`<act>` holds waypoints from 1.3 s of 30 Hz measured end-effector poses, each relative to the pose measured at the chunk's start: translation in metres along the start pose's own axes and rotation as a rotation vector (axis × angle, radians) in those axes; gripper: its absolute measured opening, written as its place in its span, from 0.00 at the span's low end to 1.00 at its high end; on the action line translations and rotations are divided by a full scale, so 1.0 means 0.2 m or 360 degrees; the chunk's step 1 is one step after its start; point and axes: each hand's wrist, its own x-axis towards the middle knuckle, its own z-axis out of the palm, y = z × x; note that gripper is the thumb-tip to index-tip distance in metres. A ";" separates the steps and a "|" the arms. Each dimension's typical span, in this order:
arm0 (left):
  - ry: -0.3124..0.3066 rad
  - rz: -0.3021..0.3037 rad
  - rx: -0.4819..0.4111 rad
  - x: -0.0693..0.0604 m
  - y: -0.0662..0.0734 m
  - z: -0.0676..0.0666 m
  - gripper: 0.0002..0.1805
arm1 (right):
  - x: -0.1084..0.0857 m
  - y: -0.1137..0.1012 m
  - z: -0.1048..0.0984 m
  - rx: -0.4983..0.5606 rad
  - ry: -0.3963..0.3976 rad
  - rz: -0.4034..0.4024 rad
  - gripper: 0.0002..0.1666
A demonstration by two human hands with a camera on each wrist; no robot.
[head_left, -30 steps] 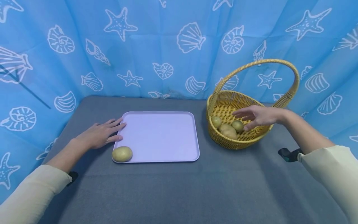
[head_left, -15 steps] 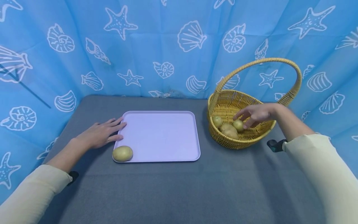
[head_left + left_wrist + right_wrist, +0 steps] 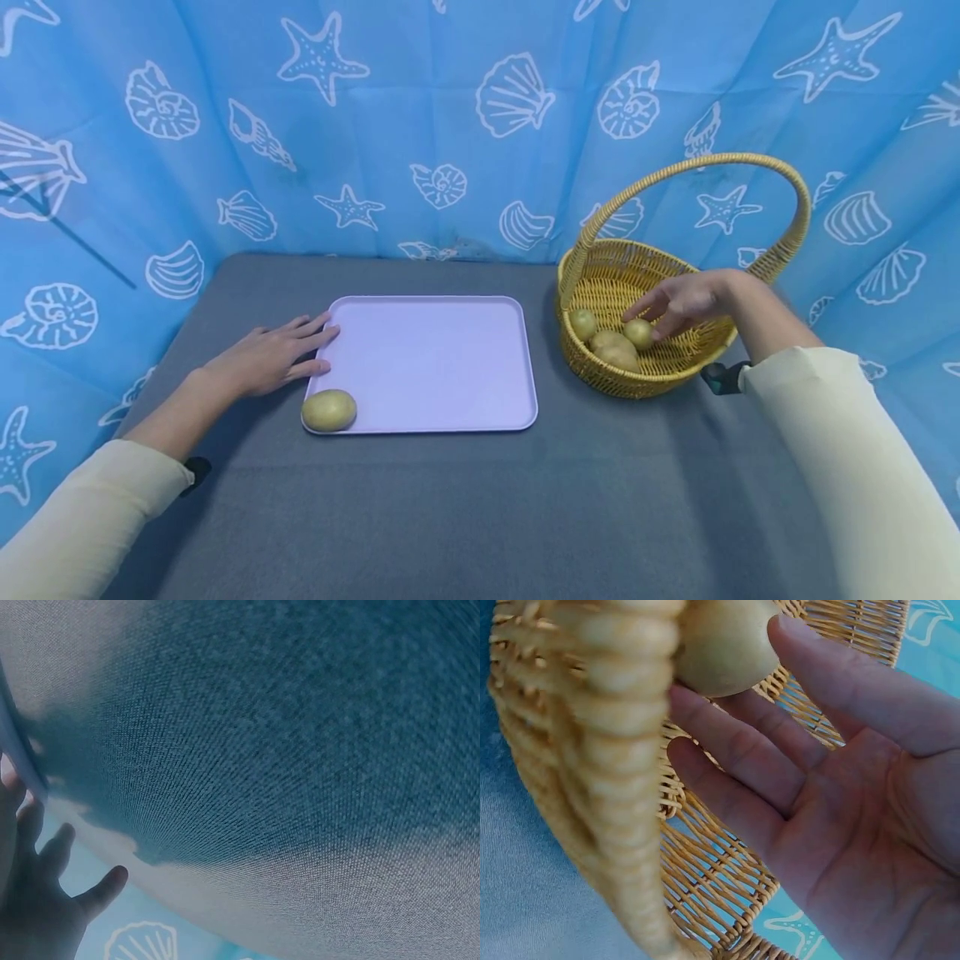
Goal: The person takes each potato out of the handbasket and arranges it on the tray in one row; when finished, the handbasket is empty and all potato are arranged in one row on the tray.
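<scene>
My right hand [image 3: 688, 300] reaches into a yellow wicker basket [image 3: 637, 388], its thumb and fingers curled about a small round potato [image 3: 639, 333]. In the right wrist view the thumb tip meets one side of that potato [image 3: 727, 649], while fingers lie against its underside. Other potatoes [image 3: 615, 352] lie beside it in the basket, and a greenish one [image 3: 582, 325] sits by the left wall. Spread flat, my left hand [image 3: 273, 360] rests at the left edge of a lilac tray [image 3: 427, 367]. One oval potato [image 3: 329, 411] lies in the tray's near left corner.
The basket's tall arched handle [image 3: 690, 162] rises above my right hand and crosses the right wrist view. A grey cloth [image 3: 450, 517] covers the table. Behind it hangs a blue curtain [image 3: 420, 125] with white shells and starfish.
My right hand has lowered slightly and closed in around the round potato, and its forearm has swung inward. The left hand and the tray have stayed put.
</scene>
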 end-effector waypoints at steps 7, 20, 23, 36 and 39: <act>-0.0001 -0.0022 -0.0010 0.00 0.00 0.00 0.40 | 0.03 -0.04 0.01 -0.0041 0.0047 0.0037 0.39; 0.0000 -0.0005 -0.0010 0.00 0.00 0.00 0.40 | 0.05 -0.07 0.02 -0.0204 0.0116 0.0010 0.35; 0.0005 -0.0001 -0.0010 0.00 0.01 0.00 0.40 | 0.03 -0.08 0.02 -0.0252 0.0140 -0.0043 0.35; 0.0002 -0.0009 -0.0019 0.00 0.01 0.00 0.40 | -0.07 -0.12 0.09 -0.0494 0.0418 -0.0404 0.31; 0.0000 -0.0012 -0.0022 0.00 0.01 0.00 0.40 | -0.11 -0.15 0.11 -0.0493 0.0436 -0.0497 0.30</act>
